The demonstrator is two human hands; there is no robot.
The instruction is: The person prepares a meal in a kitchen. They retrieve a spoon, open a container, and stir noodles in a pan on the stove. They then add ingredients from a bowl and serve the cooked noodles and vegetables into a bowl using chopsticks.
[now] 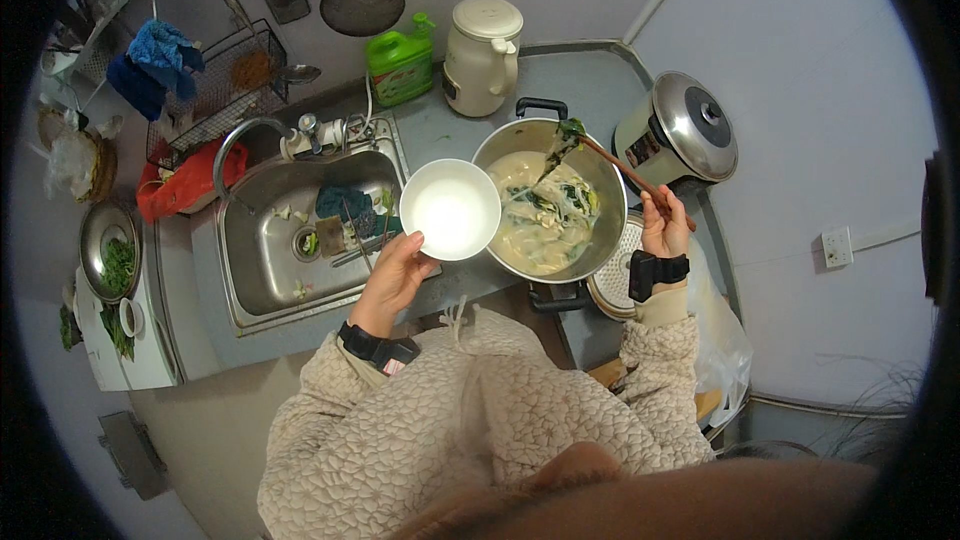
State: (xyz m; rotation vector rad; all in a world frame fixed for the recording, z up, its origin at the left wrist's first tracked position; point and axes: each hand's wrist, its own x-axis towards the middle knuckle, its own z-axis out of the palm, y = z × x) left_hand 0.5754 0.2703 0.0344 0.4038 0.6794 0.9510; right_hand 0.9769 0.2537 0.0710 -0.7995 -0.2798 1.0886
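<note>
A white bowl (450,208) is held by its near rim in my left hand (396,270), close to the left side of a large two-handled pot (615,240). Inside the bowl I see only bright white, so its contents cannot be told. My right hand (664,223) grips brown chopsticks (626,171) that slant over the pot. At their tips hangs a clump of dark leafy greens (568,136), raised above the pot's food. Pale broth (525,240) fills the lower pot, with noodle-like strands and more greens in it.
A steel sink (255,277) on the left holds a dark cloth (341,202) and food scraps. Behind stand a green jug (401,64) and a cream lidded pitcher (484,67). A lidded cooker (694,127) stands right of the pot, and a perforated steamer plate (611,281) lies below it.
</note>
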